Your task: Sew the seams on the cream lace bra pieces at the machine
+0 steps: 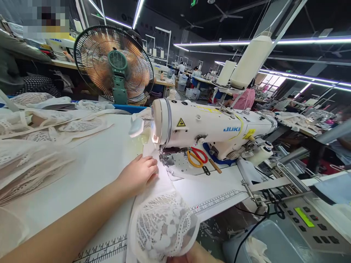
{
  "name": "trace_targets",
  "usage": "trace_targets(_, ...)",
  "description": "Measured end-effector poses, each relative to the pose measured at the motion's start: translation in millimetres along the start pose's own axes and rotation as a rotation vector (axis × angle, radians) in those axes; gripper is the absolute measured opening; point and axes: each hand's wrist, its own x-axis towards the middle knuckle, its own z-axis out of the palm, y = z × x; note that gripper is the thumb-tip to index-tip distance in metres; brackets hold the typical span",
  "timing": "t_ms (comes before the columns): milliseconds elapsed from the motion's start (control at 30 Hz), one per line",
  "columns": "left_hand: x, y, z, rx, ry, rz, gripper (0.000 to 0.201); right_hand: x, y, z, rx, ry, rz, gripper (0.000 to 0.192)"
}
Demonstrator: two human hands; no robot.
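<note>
A white lace bra [164, 226] lies at the front edge of the table, its lace cup facing up. From the cup, a smooth white band runs up to the needle area of the white sewing machine [203, 124]. My left hand [139, 171] lies on that band just left of the presser foot, fingers extended and nearly flat. My right hand [192, 254] grips the lower edge of the cup from beneath, and much of it is out of frame. Red-and-yellow-handled scissors [196, 157] rest on the machine bed.
More lace bra pieces [35, 160] are heaped on the table's left side. A large fan [115, 65] stands behind the table. Thread cones [251, 60] rise above the machine. At lower right are a control panel [309, 219] and a clear plastic bin [263, 239]. Ruler markings [216, 202] run along the table.
</note>
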Motion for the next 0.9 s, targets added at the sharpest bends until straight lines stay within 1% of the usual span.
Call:
trace_targets(67, -1, 2, -0.9, -0.024, -0.007, 0.025, 0.03, 7, 0, 2, 0.06, -0.001, -0.017, 0.061)
trace_targets(133, -2, 5, -2.5, -0.061, -0.026, 0.047, 0.033, 14, -4, 5, 0.191, -0.045, -0.037, 0.074)
trace_targets(200, -2, 9, -4.9, -0.102, -0.06, 0.065, 0.038, 19, -11, 9, 0.347, -0.095, -0.048, 0.078)
trace_targets(267, -3, 12, -7.7, -0.139, -0.103, 0.069, 0.042, 23, -17, 12, 0.45, -0.086, -0.044, 0.075)
trace_targets(367, -5, 16, -10.9, -0.192, -0.139, 0.036, 0.048, 28, -25, 17, 0.543, 0.011, -0.023, 0.07)
trace_targets(433, -6, 17, -11.8, -0.213, -0.148, 0.015, 0.051, 31, -28, 18, 0.603, 0.05, -0.014, 0.068)
trace_targets(600, -6, 17, -11.5, -0.228, -0.143, 0.003, 0.052, 43, -34, 22, 0.741, 0.08, -0.028, 0.059)
trace_targets(767, -3, 17, -14.8, -0.211, -0.139, -0.009, 0.047, 55, -34, 24, 0.791, 0.129, -0.061, 0.048)
trace_targets(900, -2, 18, -16.6, -0.199, -0.165, -0.007, 0.046, 65, -33, 27, 0.784, 0.11, -0.087, 0.043)
